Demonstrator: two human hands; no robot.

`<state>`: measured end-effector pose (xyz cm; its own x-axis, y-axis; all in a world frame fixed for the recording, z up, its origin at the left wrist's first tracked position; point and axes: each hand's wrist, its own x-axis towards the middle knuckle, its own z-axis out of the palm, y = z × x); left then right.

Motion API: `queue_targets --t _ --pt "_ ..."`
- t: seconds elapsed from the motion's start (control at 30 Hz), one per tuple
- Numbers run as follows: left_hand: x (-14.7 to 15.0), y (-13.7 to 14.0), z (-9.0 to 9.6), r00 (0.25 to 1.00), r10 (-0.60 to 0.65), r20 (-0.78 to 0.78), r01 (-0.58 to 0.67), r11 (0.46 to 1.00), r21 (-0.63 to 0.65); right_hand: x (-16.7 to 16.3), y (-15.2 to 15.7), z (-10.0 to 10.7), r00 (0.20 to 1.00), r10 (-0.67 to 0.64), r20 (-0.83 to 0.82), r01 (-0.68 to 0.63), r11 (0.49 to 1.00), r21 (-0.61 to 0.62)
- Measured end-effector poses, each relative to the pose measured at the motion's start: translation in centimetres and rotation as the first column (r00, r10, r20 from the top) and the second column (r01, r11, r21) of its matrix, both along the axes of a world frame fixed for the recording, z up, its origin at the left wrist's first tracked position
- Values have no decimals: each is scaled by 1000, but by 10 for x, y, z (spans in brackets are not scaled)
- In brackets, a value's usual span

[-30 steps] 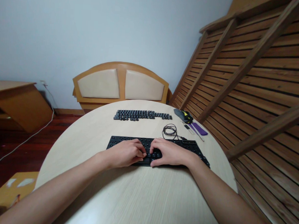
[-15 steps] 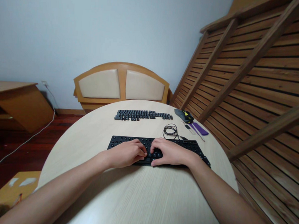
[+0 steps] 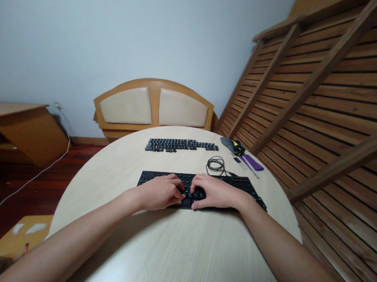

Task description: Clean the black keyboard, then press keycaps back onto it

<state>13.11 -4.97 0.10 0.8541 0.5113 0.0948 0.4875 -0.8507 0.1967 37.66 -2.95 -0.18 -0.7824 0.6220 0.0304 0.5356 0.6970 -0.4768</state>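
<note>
A black keyboard point(image 3: 185, 205) lies on the round table with many caps off; several bare key posts show at its left end. Over its middle, my left hand point(image 3: 160, 191) is closed, fingers curled towards the thumb at the keys. What the fingertips hold, if anything, is too small to make out. My right hand point(image 3: 219, 192) rests on the keyboard just to the right, thumb near the front edge and index finger bent, well apart. Between them some dark keycaps point(image 3: 199, 194) show. Further back, loose black keycaps point(image 3: 175, 144) lie in rows.
A coiled black cable point(image 3: 215, 162) lies behind the keyboard. At the table's point(image 3: 111, 162) right rear are a grey, black and yellow item point(image 3: 235, 147), a purple strip point(image 3: 253, 162) and a thin metal tool point(image 3: 249, 166). Wooden slats point(image 3: 319, 122) rise at right.
My left thumb and fingers have shifted slightly at the keys, with a little more gap between them. My right hand keeps its place on the keyboard. The view has drifted very slightly.
</note>
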Motion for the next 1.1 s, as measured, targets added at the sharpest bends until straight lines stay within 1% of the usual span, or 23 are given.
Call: queue_targets --t 0.07,0.17,0.27,0.33,0.37,0.4,0.47,0.57,0.63,0.73,0.83,0.97,1.1 --pt "1 -2 -2 1000 18 6 -18 1000 2 0 0 0 1000 -1 0 1 1000 -2" --pt "1 -1 -4 998 23 57 -20 999 -48 0 -1 0 1000 -3 -3 3 1000 -4" --pt "-1 9 -6 994 -14 111 27 993 -116 0 0 0 1000 -2 -3 2 1000 -5" --pt "-4 22 -8 991 -27 133 45 990 -134 0 0 0 1000 3 2 -3 1000 -4" --pt "-5 30 -9 991 -13 133 29 993 -117 0 0 1 1000 5 5 -5 1000 -3" --pt "-8 40 -10 992 23 122 -14 997 -74 0 0 1 1000 6 8 -6 1000 -4" --pt "-13 61 -14 989 116 89 -122 990 67 0 0 1 1000 6 9 -6 1000 -4" --pt "-24 97 -22 975 224 2 -219 950 224 0 0 1 1000 10 5 -10 1000 -8" --pt "-31 118 -27 949 314 -36 -292 916 276 1 1 1 1000 9 1 -9 1000 -14" --pt "-38 141 -35 930 364 -50 -336 897 289 1 1 1 1000 5 -5 -5 1000 -25" --pt "-37 154 -41 926 375 -46 -347 893 285 1 0 2 1000 7 -10 -7 999 -31" --pt "-30 161 -47 927 374 -28 -353 894 277 1 -1 3 1000 -1 -10 1 999 -36" --pt "-22 160 -47 935 355 -9 -340 903 263 1 -2 6 1000 -17 0 17 999 -43"
